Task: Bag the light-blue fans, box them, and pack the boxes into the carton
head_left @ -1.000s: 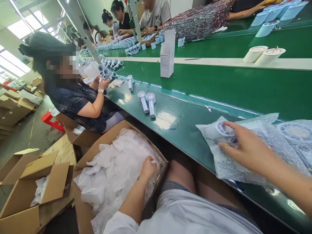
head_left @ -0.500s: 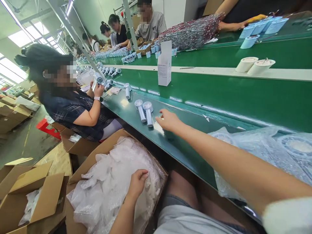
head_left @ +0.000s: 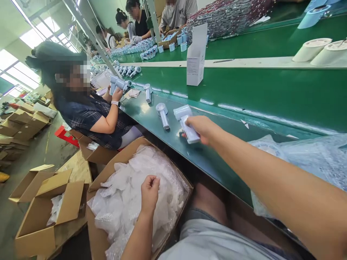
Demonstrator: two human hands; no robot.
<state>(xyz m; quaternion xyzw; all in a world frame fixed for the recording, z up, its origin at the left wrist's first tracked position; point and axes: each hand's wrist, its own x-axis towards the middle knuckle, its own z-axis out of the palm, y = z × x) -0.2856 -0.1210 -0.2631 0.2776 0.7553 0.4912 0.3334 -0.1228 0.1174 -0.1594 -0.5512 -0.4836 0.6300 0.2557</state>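
Note:
My right hand point(head_left: 202, 128) is closed around the handle of a pale blue-grey handheld fan point(head_left: 185, 119), lifted just over the bench edge strip. Left of it, a second handheld fan point(head_left: 163, 115) lies on the bench with its round slotted head up. Farther along lies another fan point(head_left: 148, 93). My left hand point(head_left: 150, 189) hovers over a cardboard box point(head_left: 94, 231) heaped with clear bubble-wrap bags point(head_left: 121, 191). Its fingers are curled together, and whatever may be in them cannot be made out.
A white carton point(head_left: 195, 61) stands upright on the green belt point(head_left: 257, 90). Wrapped items in clear plastic point(head_left: 298, 159) lie to the right. On the left, a co-worker point(head_left: 94, 112) handles another fan. Open cardboard boxes point(head_left: 35, 231) sit on the floor.
My right hand has closed on one of the two side-by-side fans and raised it, tilting it. My left hand stays over the bags, its fingers more curled. The view has shifted.

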